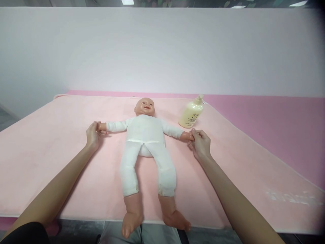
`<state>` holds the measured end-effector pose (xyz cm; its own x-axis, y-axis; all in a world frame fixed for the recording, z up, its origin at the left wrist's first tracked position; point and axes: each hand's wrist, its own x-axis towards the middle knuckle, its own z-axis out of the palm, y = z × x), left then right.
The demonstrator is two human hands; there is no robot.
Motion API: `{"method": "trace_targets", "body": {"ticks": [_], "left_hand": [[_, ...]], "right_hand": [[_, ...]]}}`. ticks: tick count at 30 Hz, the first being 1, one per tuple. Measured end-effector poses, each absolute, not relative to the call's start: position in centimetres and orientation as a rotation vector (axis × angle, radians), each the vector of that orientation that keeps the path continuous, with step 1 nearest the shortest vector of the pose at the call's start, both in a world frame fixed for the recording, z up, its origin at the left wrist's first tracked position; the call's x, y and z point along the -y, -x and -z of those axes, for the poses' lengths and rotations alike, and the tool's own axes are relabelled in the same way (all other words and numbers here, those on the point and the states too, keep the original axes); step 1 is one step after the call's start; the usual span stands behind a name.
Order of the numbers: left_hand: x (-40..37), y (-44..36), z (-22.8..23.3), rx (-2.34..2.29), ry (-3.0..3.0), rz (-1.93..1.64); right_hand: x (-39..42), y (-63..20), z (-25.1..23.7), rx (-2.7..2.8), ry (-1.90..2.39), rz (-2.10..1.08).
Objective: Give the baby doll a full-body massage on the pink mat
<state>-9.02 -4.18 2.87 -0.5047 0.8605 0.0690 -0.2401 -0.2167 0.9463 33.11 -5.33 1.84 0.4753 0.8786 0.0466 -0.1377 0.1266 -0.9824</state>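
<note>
A baby doll [146, 132] with a white cloth body lies on its back on a pink towel [68, 173], its head away from me and its feet at the near edge. Its arms are stretched out to both sides. My left hand [92, 136] is closed around the doll's hand on the left. On the other side, my right hand [201, 144] grips the doll's other hand between thumb and fingers. Just beyond my right hand stands a pale yellow pump bottle [191, 113] with dark print, close to the doll's arm.
A white wall or panel [162, 51] rises behind the table. The darker pink tabletop [274, 132] shows past the towel on the right. My legs [152, 234] are below the near edge, under the doll's feet.
</note>
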Motion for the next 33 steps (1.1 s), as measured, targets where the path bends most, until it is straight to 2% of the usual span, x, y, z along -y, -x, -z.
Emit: {"method": "trace_targets", "body": {"ticks": [33], "left_hand": [[4.59, 8.44, -3.05, -1.333, -0.765, -1.779]], "right_hand": [[5.01, -33.69, -1.62, 0.711, 1.245, -0.834]]}}
